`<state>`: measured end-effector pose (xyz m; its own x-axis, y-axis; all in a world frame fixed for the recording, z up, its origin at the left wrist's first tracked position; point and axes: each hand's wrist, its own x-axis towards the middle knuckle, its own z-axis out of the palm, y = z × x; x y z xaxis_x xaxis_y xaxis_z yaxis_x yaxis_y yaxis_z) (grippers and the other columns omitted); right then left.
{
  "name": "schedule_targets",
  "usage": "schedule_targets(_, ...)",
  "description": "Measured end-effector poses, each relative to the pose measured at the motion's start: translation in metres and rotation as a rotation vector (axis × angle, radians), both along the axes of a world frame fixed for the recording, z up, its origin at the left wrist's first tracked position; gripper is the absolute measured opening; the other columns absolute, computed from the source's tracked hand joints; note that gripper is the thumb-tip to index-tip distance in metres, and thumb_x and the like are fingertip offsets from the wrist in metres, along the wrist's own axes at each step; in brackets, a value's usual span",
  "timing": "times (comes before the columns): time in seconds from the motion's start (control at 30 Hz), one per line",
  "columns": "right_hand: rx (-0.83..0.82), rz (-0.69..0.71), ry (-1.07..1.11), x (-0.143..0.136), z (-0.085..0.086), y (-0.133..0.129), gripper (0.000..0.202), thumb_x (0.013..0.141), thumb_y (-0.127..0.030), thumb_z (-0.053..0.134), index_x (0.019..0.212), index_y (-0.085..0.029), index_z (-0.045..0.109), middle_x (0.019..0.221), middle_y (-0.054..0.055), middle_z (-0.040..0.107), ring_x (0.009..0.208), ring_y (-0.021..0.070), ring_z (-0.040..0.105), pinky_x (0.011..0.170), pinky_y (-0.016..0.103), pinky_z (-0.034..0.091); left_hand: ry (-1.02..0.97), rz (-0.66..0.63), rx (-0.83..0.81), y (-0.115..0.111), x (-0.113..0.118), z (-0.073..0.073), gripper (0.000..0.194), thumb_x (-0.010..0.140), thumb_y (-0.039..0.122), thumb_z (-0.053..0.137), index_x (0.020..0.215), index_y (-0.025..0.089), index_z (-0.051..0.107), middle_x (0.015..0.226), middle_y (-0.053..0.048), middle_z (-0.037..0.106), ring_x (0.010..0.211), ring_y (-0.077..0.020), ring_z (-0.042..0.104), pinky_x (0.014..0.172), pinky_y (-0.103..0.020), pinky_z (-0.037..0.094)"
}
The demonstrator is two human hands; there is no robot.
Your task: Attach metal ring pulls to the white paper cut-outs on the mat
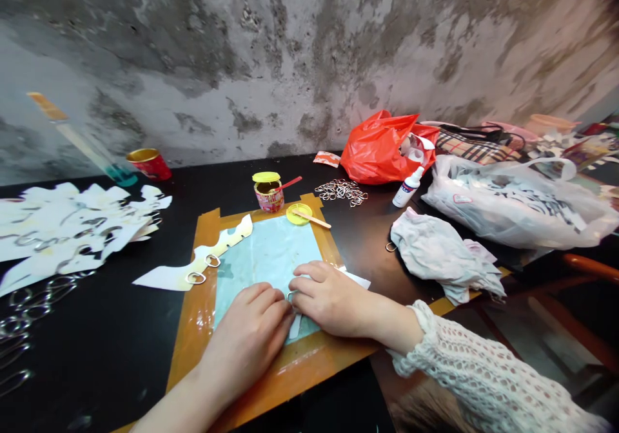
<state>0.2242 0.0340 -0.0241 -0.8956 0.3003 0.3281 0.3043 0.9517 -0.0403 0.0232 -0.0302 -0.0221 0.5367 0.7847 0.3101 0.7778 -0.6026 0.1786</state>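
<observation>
Have the left hand [254, 323] and right hand [331, 298] close together near the front edge of the blue sheet [271, 240], fingers curled down around a small metal ring [289, 296]. Cannot tell gripping from pressing in either hand, with fingertips mostly hidden. Can see white paper [356, 279] poking out past the right hand, toward the sheet's right edge. Can also see a long cut-out [162, 278] lying across the sheet's left edge, with two rings [196, 274] on it. Can make out an open jar [269, 200] just behind the sheet's far edge, a yellow lid [294, 216] with a wooden stick [316, 220] at its far right corner, and a heap of rings [341, 191] beyond, toward the worktop's [106, 349] back edge.
</observation>
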Motion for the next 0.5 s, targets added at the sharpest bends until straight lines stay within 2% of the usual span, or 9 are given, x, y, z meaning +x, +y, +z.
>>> schedule_targets(0.2,-0.111,-0.081,0.095,-0.0045,-0.0105,-0.0015,0.016,0.096,-0.019,0.052,0.085,-0.015,0.063,0.097,0.010,0.063,0.108,0.0244,0.048,0.090,0.039,0.047,0.024,-0.009,0.013,-0.0012,0.0023,-0.0001,0.020,0.094,0.020,0.050,0.081,0.016,0.064,0.082,-0.006,0.061,0.086,-0.0225,0.053,0.080,-0.042,0.048)
schedule_targets(0.4,-0.218,-0.112,0.188,-0.0035,-0.0074,-0.0057,0.015,0.095,-0.017,0.051,0.086,-0.013,0.063,0.100,0.011,0.063,0.103,0.0241,0.050,0.090,0.040,0.047,0.039,-0.004,0.056,-0.0031,0.0039,-0.0022,0.017,0.093,0.015,0.050,0.084,0.014,0.065,0.084,-0.007,0.062,0.087,-0.0238,0.053,0.080,-0.042,0.049)
schedule_targets(0.5,-0.297,-0.138,0.255,0.0016,-0.0041,-0.0089,0.012,0.095,-0.017,0.052,0.095,-0.013,0.064,0.103,0.011,0.064,0.104,0.0234,0.051,0.094,0.040,0.046,-0.011,-0.006,0.055,-0.0022,0.0032,-0.0031,0.017,0.093,0.015,0.050,0.088,0.014,0.066,0.085,-0.007,0.063,0.087,-0.0231,0.053,0.081,-0.042,0.049)
